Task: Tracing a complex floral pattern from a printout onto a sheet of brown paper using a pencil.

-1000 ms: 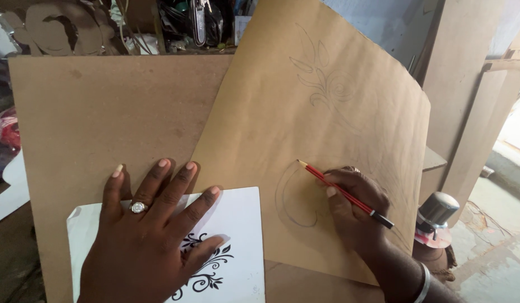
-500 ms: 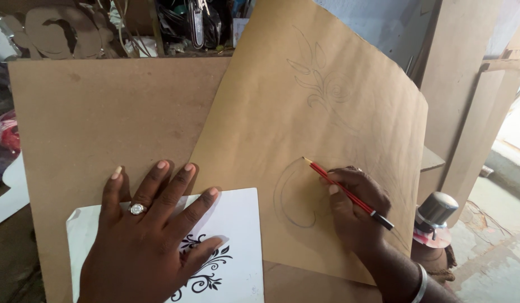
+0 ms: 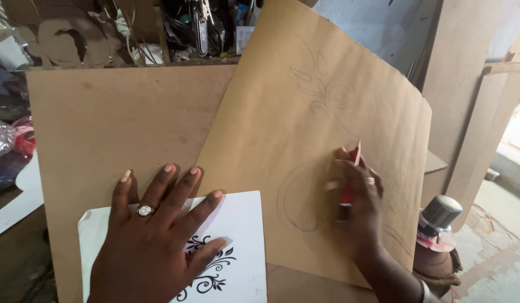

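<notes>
My left hand [image 3: 159,235], with a ring on one finger, lies flat with fingers spread on a white sheet [image 3: 237,252] that carries a black floral scroll pattern. My right hand [image 3: 358,207] grips a red pencil [image 3: 352,177], its tip pointing up over a large brown paper sheet [image 3: 327,123]. Faint pencil lines of leaves and a curved scroll show on the brown sheet. Both sheets rest on a brown board [image 3: 114,123].
A dark bottle with a grey cap [image 3: 439,224] stands at the right below the board's edge. Upright boards [image 3: 467,84] lean at the right. Clutter of tools and cut-out shapes [image 3: 103,33] lines the back. Plastic bags [image 3: 7,140] lie at the left.
My right hand has turned the red pencil from slanting left to pointing nearly straight up, and has shifted slightly up the brown sheet. The left hand has stayed flat.
</notes>
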